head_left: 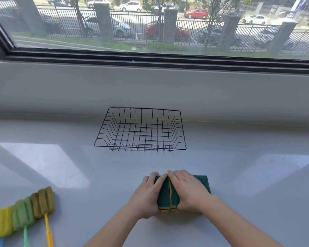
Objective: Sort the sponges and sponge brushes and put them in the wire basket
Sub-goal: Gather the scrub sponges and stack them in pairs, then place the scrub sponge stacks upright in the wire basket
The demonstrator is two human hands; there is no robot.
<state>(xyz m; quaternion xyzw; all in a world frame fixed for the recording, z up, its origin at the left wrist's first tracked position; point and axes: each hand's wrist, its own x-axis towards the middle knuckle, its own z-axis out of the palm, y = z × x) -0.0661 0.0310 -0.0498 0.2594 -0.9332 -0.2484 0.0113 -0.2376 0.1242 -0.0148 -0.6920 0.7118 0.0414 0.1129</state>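
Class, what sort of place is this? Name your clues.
Probably indoors at street level: a white worktop, a wide window above it, parked cars behind a fence outside.

Glossy grey bench [239,189] with pale light patches [43,163] left and right. Behind it, low grey wall [150,86] under a wide window [100,52]. Beyond the glass: black fence [137,24] between stone pillars [103,20], thin trees [210,24], parked cars [168,32], red and white among them.

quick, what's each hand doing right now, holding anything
Left hand: closed on the green-and-yellow sponges, fingers curled over their left side.
Right hand: closed on the same sponges, from their right side.
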